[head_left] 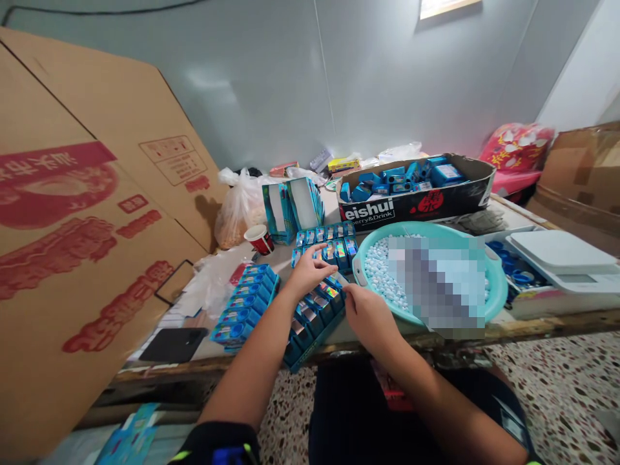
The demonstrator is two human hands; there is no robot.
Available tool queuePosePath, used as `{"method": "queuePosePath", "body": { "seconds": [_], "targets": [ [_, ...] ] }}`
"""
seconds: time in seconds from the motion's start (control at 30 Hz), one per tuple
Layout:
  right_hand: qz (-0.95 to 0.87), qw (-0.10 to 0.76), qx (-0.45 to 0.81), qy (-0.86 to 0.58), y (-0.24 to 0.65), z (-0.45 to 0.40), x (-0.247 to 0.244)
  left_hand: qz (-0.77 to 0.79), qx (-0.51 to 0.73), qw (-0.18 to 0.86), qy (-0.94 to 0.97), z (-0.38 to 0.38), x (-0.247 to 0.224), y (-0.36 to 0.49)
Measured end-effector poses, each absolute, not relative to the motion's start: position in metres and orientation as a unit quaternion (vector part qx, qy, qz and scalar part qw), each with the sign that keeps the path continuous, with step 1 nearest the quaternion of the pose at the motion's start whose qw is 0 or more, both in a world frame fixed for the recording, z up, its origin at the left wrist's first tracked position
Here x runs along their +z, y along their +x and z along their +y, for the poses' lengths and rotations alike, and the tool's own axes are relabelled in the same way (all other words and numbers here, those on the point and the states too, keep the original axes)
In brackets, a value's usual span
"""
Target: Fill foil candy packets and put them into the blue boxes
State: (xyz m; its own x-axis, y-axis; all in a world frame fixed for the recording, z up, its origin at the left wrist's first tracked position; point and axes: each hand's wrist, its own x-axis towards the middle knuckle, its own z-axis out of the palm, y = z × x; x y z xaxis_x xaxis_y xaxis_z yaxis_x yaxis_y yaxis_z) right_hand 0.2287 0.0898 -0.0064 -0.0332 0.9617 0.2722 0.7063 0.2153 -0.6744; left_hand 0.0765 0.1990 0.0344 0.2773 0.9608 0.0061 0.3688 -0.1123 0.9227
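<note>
My left hand (309, 276) is over a display tray of small blue boxes (314, 315), its fingers stretched out and apart. Close beside it, my right hand (371, 318) is closed, fingertips at the tray's far right corner. A small pale piece shows by those fingertips, too small to name, and what they pinch is partly hidden. Shiny silver panels show on the boxes. Just beyond my hands stand more rows of blue boxes (345, 253). Left of my forearm is another group of blue boxes (247, 303) with round blue parts facing up.
A turquoise basin (496, 284) of small white wrapped pieces stands right, partly blurred. Behind it is a black carton (411, 210) of blue boxes. A white scale (564, 252) sits far right. A paper cup (260, 240), folded blue cards (294, 210) and a large cardboard box (97, 194) are left.
</note>
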Motion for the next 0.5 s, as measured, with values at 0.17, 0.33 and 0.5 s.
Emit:
{"method": "queuePosePath", "body": {
  "seconds": [0.17,0.33,0.5],
  "targets": [
    [-0.706,0.33,0.199,-0.594,0.229,0.089,-0.014,0.514,0.312,0.436,0.669,0.197,0.036,0.079],
    [-0.707,0.344,0.21,-0.581,0.23,0.089,-0.024,0.52,0.299,0.436,0.671,0.197,0.034,0.082],
    [-0.695,0.393,0.221,-0.56,0.232,0.086,-0.032,0.519,0.284,0.446,0.672,0.197,0.034,0.083]
  ]
}}
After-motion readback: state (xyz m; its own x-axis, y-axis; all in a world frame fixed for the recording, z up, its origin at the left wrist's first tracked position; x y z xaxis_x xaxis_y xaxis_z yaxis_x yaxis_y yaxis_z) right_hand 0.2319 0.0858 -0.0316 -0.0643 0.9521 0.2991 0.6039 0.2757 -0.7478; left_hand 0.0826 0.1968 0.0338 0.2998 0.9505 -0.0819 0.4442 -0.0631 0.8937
